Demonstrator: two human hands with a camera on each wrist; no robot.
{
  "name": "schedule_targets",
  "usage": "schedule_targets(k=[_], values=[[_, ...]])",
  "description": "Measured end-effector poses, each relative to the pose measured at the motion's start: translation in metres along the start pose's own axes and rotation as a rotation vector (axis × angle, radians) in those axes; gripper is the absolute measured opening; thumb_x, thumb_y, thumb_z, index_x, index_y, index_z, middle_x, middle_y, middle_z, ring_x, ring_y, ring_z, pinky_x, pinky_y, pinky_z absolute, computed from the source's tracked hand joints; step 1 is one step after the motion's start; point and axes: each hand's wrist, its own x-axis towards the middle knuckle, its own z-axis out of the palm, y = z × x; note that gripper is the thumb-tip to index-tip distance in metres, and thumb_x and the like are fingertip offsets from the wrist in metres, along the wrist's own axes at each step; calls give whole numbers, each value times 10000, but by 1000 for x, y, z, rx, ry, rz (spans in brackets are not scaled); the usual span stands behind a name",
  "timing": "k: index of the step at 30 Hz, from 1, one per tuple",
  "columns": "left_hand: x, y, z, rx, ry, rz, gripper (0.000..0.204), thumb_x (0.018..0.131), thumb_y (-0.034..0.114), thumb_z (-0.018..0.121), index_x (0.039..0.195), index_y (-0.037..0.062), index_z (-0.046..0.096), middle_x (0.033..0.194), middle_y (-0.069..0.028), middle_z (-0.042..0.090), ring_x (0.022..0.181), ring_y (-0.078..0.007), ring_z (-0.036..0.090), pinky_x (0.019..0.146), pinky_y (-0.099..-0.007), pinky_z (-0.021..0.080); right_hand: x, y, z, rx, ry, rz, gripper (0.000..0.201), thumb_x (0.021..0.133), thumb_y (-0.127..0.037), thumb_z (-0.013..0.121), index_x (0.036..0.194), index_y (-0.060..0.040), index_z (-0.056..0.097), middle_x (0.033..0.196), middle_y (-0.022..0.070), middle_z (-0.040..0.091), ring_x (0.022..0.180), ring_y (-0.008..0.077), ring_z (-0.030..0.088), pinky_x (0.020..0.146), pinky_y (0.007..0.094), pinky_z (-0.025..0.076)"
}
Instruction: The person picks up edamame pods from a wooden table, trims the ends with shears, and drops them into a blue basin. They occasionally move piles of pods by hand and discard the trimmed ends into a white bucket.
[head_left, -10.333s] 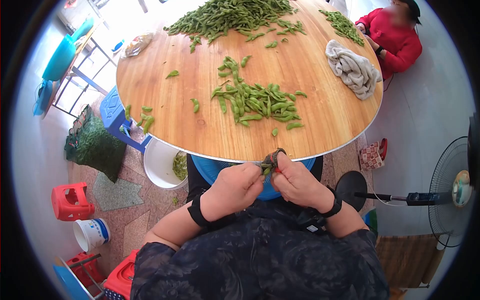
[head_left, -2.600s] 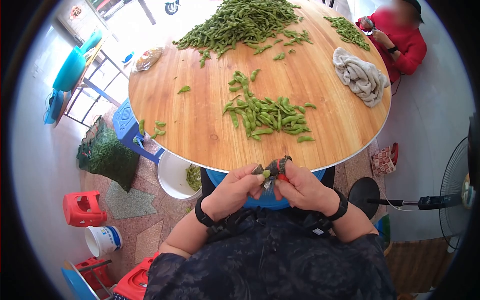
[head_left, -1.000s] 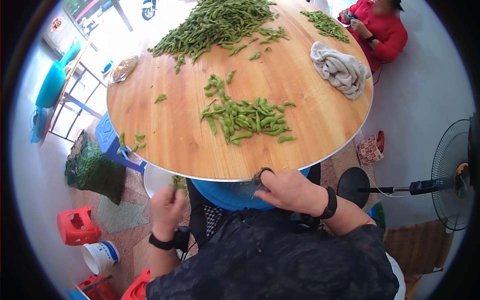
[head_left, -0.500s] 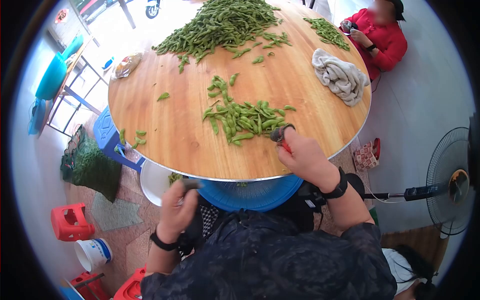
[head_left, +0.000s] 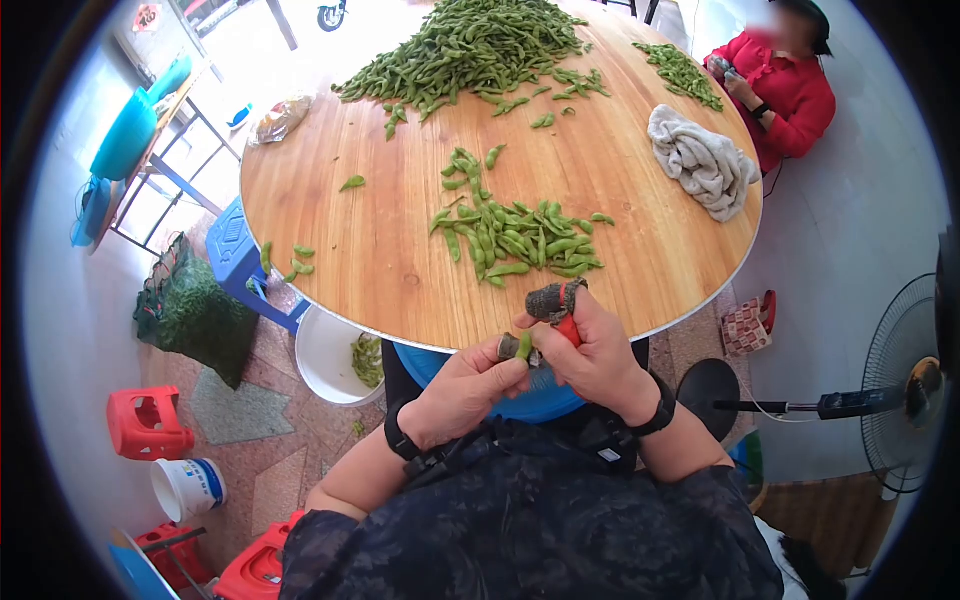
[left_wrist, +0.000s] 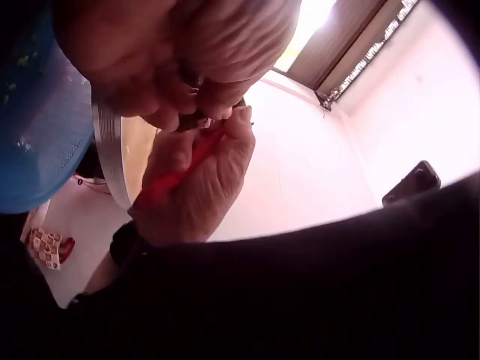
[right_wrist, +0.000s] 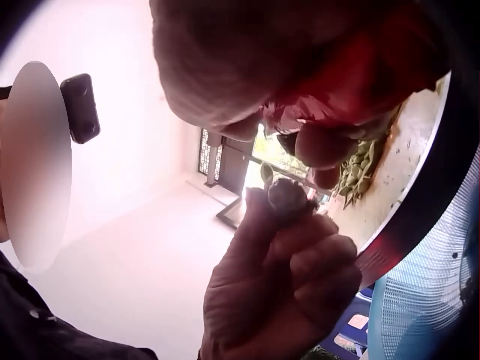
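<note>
In the head view the left hand [head_left: 465, 388] pinches a green pod [head_left: 525, 345] between thumb and a finger wearing a dark wrap. Close beside it, the right hand [head_left: 602, 362] curls round a red-handled tool [head_left: 568, 329]; a dark, rough cover [head_left: 555, 300] sits on its index finger. Both hands meet at the near table edge, above a blue basin [head_left: 540, 398]. On the round wooden table [head_left: 380, 250] lie a small group of pods [head_left: 515, 238] and a large heap [head_left: 465, 50]. The right wrist view shows the left hand [right_wrist: 281, 277] below the right hand [right_wrist: 300, 75].
A grey cloth [head_left: 703, 162] lies on the table's right side. Left of the legs stand a white bucket [head_left: 330, 360], a blue stool [head_left: 232, 250] and a green sack [head_left: 200, 315]. A fan [head_left: 900, 395] stands at right; a person in red [head_left: 790, 105] sits at the far right.
The left hand has moved from beside the white bucket to the right, and now holds a pod. The right hand has come back from the small group of pods, beside the left hand.
</note>
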Motion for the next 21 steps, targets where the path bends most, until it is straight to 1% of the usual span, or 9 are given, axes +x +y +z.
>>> schedule_targets(k=[1,3,7,10,14,16,18,19,21], values=[[-2,3,1,0,5,-2,167,967,195,550,997,38,599,902,-12,582,817,-95,518,741,-238,414,0,1,-1,-174,16,-30,118,914,-95,540,991,-9,517,760,45,611,579,112,531,507,275,431],[-6,12,5,404,115,72,145,959,175,567,904,42,592,810,27,554,746,-61,484,684,-213,397,-2,-2,-5,-94,-71,50,108,911,-97,511,969,-6,514,746,53,603,594,127,538,527,280,435],[-10,11,5,471,128,78,146,951,162,580,865,46,593,752,54,529,697,-36,456,636,-192,379,-7,-3,-6,110,-250,223,121,909,-110,442,936,-5,495,707,65,572,630,147,544,568,292,441],[-9,10,5,487,124,62,136,944,152,592,857,48,595,751,59,530,685,-27,455,617,-187,377,-8,-8,-10,108,-321,291,128,905,-131,455,928,-6,477,686,75,546,602,178,527,564,324,437],[-9,3,0,518,128,38,137,943,149,595,851,48,599,747,65,527,678,-19,453,600,-184,379,-11,3,-11,-33,-307,195,131,895,-136,459,907,-6,454,667,107,525,581,243,523,552,371,425],[-9,3,0,538,127,49,135,945,148,593,855,47,602,753,71,527,684,-13,451,599,-182,380,-11,6,-12,-155,-326,142,137,886,-141,462,873,-8,432,665,152,512,588,317,526,549,399,415],[-9,3,2,586,151,78,148,908,128,634,804,42,574,711,28,529,635,-71,466,568,-220,382,-12,8,-12,-177,-334,131,137,886,-138,459,871,-6,423,667,167,508,603,338,528,555,414,410],[-10,3,4,586,150,77,148,908,128,634,804,42,574,711,28,529,635,-71,466,568,-220,382,-12,9,-12,-200,-342,119,137,885,-134,455,870,-5,415,668,182,503,619,359,530,561,429,406],[-10,4,6,1247,178,486,201,853,103,682,742,38,527,660,-52,505,594,-178,484,536,-275,377,-11,4,-12,-200,-362,129,126,891,-131,448,878,-10,414,662,164,509,581,322,531,537,405,415]])
